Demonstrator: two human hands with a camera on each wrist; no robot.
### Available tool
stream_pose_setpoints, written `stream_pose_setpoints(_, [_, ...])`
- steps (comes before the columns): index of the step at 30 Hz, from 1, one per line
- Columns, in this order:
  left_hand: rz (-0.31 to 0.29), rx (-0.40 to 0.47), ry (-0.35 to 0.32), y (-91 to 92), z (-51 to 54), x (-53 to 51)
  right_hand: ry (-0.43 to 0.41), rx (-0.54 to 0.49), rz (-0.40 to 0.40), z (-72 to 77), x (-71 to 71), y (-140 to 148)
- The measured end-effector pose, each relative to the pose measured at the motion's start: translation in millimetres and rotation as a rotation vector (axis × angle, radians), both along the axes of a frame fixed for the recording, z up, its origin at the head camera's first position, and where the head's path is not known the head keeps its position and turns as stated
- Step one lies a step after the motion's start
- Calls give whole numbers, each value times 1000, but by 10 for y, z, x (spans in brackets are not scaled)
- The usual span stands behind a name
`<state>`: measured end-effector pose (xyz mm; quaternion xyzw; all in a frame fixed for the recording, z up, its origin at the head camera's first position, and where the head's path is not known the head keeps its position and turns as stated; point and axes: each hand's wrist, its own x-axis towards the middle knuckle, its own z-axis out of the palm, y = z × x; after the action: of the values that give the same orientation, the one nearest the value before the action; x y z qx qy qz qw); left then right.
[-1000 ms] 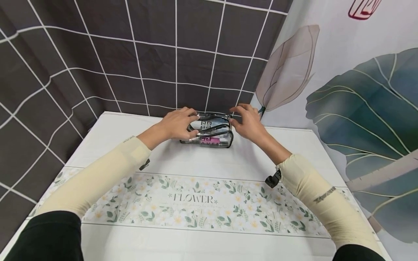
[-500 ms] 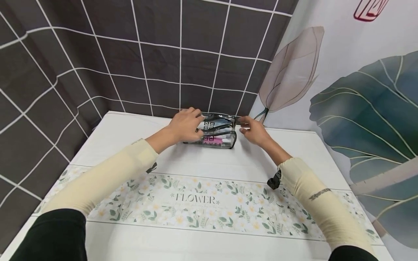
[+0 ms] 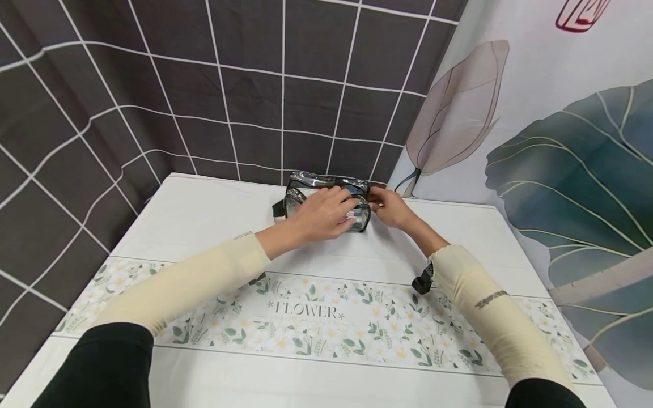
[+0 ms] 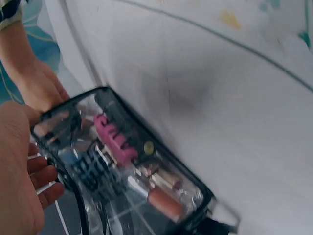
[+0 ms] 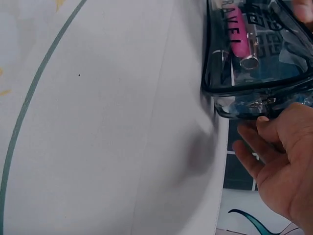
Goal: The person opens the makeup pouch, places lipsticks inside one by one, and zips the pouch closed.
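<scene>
A clear cosmetic bag (image 3: pixel 362 220) with black piping lies at the back of the table. Through its plastic show a pink item (image 4: pixel 115 138) and a coral-coloured tube (image 4: pixel 166 201); dark lettering is printed on it. My left hand (image 3: pixel 326 214) reaches across the top of the bag, fingers loosely bent, with no grip visible on anything. At the bag's right end my right hand (image 3: pixel 393 208) pinches the end of the bag, thumb and fingertips close to a metal zipper pull (image 5: pixel 264 103). Whether the fingertips hold a tab there is hidden.
Behind the bag hangs a dark cloth with white grid lines (image 3: pixel 245 96). A leaf-print curtain (image 3: pixel 459 113) hangs on the right. The white table (image 3: pixel 219 209) has a flower-printed band (image 3: pixel 306 328). A black tab (image 3: pixel 278 209) sticks out of the bag's left end.
My left hand has moved from the bag's left end rightward over its top, uncovering the left end. The right hand first shifted outward, then stayed at the right end of the bag.
</scene>
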<state>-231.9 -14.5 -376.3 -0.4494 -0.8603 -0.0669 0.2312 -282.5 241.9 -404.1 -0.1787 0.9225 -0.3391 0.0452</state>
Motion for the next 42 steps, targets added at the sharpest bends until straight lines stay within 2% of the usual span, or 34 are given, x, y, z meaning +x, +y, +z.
stream_pose_setpoints(3, [7, -5, -19, 48, -22, 26, 9, 3, 5, -26, 10, 12])
stream_pose_setpoints(4, [18, -16, -21, 56, 34, 83, 10, 5, 9, -31, 15, 14])
stream_pose_setpoints(8, [34, -22, -27, 56, 26, 94, 27, 39, 30, -51, 35, 28])
stream_pose_setpoints(12, [14, -11, -16, 49, 5, 90, 28, 70, 34, -46, 74, 39])
stream_pose_setpoints(17, [3, 6, -7, 7, -11, 86, 41, 63, 26, -55, 154, 37])
stream_pose_setpoints(25, [-31, 38, -96, -113, 25, 90, 68, 33, 53, -91, 356, 56])
stream_pose_setpoints(28, [-61, 72, -104, -182, -1, 75, 75, 54, 65, -94, 428, 33])
stream_pose_setpoints(36, [-188, 148, -71, -395, -39, 19, 111, 94, 124, -64, 667, -94])
stream_pose_setpoints(42, [-274, 157, -145, -539, -11, -52, 113, 72, 136, -58, 871, -182])
